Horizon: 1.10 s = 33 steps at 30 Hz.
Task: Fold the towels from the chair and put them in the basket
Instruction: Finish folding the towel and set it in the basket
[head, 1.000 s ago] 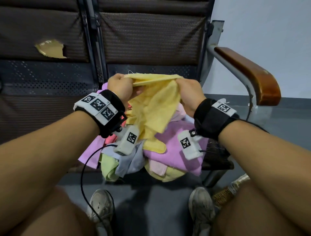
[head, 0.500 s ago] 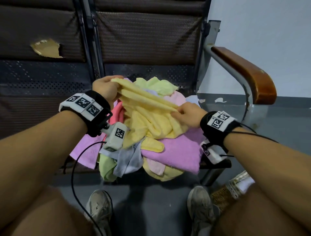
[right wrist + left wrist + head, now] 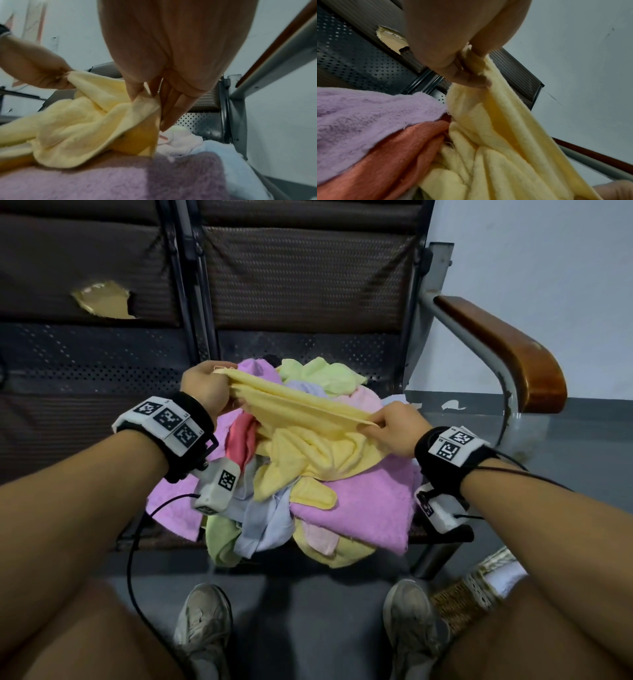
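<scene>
A yellow towel (image 3: pixel 308 426) is stretched above a heap of towels on the chair seat. My left hand (image 3: pixel 205 386) grips its far left corner, seen close in the left wrist view with the hand (image 3: pixel 467 63) bunched round the yellow towel (image 3: pixel 505 135). My right hand (image 3: pixel 394 426) pinches the near right corner; in the right wrist view its fingers (image 3: pixel 154 94) pinch the yellow towel (image 3: pixel 85 121). The rest of the towel sags onto a pink towel (image 3: pixel 359 505). A woven basket (image 3: pixel 466 601) peeks out at the lower right, beside my right leg.
The heap holds green (image 3: pixel 322 373), red (image 3: pixel 239 436), light blue (image 3: pixel 263 522) and purple (image 3: pixel 171 508) towels. A wooden armrest (image 3: pixel 507 350) on a metal frame rises at the right. The chair back (image 3: pixel 301 278) stands behind. My shoes (image 3: pixel 205 621) are on the grey floor.
My hands have drawn apart, the left up and back, the right toward me and rightward. The yellow towel's top edge is now pulled taut, and more of the heap shows behind it.
</scene>
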### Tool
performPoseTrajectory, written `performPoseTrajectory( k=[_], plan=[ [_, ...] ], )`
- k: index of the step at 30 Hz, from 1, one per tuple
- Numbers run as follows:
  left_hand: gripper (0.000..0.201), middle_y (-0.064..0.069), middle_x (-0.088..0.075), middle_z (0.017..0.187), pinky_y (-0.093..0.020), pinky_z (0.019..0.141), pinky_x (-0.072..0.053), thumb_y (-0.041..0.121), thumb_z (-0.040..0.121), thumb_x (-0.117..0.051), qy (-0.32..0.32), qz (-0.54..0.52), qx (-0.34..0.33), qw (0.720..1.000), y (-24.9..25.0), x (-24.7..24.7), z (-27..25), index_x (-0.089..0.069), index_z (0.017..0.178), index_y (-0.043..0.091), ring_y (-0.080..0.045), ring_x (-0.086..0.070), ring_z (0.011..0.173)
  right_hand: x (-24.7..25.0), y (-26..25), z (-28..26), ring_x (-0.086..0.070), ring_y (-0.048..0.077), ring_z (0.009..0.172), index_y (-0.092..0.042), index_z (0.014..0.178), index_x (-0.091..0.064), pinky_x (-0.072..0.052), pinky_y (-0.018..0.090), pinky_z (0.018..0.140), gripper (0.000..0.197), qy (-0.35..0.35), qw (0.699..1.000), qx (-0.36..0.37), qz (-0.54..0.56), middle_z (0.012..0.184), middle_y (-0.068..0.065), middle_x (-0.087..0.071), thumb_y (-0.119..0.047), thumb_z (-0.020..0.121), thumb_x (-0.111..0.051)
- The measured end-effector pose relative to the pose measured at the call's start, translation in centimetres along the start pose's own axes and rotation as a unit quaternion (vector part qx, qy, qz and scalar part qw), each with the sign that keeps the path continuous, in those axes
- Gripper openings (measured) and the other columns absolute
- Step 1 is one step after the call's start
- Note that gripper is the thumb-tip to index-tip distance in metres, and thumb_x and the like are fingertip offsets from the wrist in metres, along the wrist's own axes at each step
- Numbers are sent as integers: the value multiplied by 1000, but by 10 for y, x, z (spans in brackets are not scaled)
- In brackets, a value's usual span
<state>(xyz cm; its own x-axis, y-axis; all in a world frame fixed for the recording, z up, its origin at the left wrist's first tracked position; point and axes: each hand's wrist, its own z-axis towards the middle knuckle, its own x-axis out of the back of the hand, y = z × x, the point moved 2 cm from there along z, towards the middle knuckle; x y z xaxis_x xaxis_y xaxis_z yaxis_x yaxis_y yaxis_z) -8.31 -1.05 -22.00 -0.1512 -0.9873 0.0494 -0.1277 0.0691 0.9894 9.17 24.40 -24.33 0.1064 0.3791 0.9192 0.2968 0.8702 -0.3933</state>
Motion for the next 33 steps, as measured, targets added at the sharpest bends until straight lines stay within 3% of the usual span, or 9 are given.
performPoseTrajectory(
  k=[5, 13, 16, 18, 20, 22, 25, 28, 33],
  plan=[
    [35, -12, -69, 86, -22, 64, -58, -16, 88, -45, -76, 18, -26, 997, 1, 7, -3, -72, 92, 5, -18, -67, 69, 16, 11, 5, -56, 13, 66, -31, 77, -68, -44, 24, 57, 10, 139, 971, -50, 188, 74, -4, -62, -33, 85, -73],
    [26, -2, -58, 45, -18, 42, -43, 15, 93, -42, -1, 62, 32, 998, -2, 23, 4, -57, 72, 11, -17, -53, 40, 11, -3, 5, -49, 6, 64, -23, 94, -54, -36, 23, 57, 25, 68, 990, -1, 122, 74, -14, -53, -41, 87, -70],
    [31, -18, -65, 80, -38, 67, -46, 21, 92, -39, 20, 134, -46, 990, 3, 32, 5, -64, 83, 6, -35, -59, 74, 17, -8, 2, -46, 9, 59, -28, 59, -55, -34, 26, 56, 40, 37, 998, 21, 45, 59, -12, -48, -43, 97, -57],
    [40, -27, -65, 107, -42, 81, -43, 24, 93, -35, 1, 168, -78, 983, 7, 32, 1, -67, 101, 2, -42, -59, 99, 25, -10, 2, -46, 17, 61, -23, 60, -52, -36, 28, 55, 42, 34, 998, 23, 52, 60, -5, -48, -32, 101, -49],
    [35, -19, -67, 97, -36, 76, -39, 31, 87, -42, -38, 166, -91, 981, 16, 26, -10, -73, 93, 14, -38, -59, 94, 33, -12, 2, -45, 19, 63, -13, 69, -53, -35, 21, 51, 33, 38, 995, 15, 93, 62, -1, -47, -17, 100, -42],
    [18, -3, -58, 71, -33, 67, -38, 34, 72, -52, -65, 72, -69, 993, 28, 20, -21, -65, 63, 24, -26, -52, 75, 39, -15, 1, -46, 20, 65, -6, 76, -57, -38, 26, 56, 27, 44, 989, -9, 144, 65, 2, -48, -8, 95, -38],
    [23, -4, -56, 78, -30, 62, -43, 20, 63, -58, -89, 52, -96, 990, 43, 14, -28, -60, 84, 12, -19, -54, 72, 56, -22, -1, -52, 20, 67, -2, 79, -60, -42, 32, 63, 27, 83, 983, -32, 161, 68, 5, -54, -7, 92, -36],
    [32, -9, -65, 92, -37, 69, -53, 18, 79, -70, -66, 110, -157, 979, 64, 15, -29, -64, 106, 3, -21, -63, 81, 87, -35, -1, -47, 19, 63, -9, 68, -54, -37, 31, 60, 27, 135, 975, -27, 174, 64, 3, -47, -7, 90, -38],
    [14, -10, -74, 89, -39, 74, -56, 29, 84, -76, -53, 111, -232, 965, 112, 21, -31, -77, 86, 15, -17, -65, 76, 147, -57, -11, -32, 8, 45, -21, 54, -37, -29, 22, 46, 45, 144, 970, 16, 196, 50, -9, -33, -32, 94, -52]
  ],
)
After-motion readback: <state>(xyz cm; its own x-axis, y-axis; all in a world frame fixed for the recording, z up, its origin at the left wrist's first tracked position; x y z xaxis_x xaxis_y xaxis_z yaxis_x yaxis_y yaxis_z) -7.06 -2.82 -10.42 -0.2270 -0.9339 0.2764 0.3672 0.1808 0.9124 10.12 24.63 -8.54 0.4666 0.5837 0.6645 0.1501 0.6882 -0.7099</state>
